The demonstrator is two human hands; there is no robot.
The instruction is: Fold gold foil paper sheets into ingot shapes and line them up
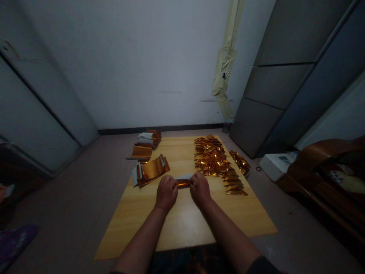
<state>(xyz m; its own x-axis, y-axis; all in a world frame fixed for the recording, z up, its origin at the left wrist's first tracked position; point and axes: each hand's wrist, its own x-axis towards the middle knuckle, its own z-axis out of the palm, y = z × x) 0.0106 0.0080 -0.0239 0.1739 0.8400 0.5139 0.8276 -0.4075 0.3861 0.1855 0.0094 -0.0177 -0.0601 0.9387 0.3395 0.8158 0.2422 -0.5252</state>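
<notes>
Foil strip (pixel 183 183) between left hand (pixel 167 193) and right hand (pixel 200 189).

No lettering can be read here. The gold foil sachets (pixel 210 158) on the tabletop (pixel 182 224) show no legible print, and the bluish printed patch (pixel 285 160) on the white box (pixel 273 167) right of the tabletop is too small to read.

White box (pixel 275 166) on floor beside grey metal cabinet (pixel 273 83); wooden furniture (pixel 310 182) right.
</notes>
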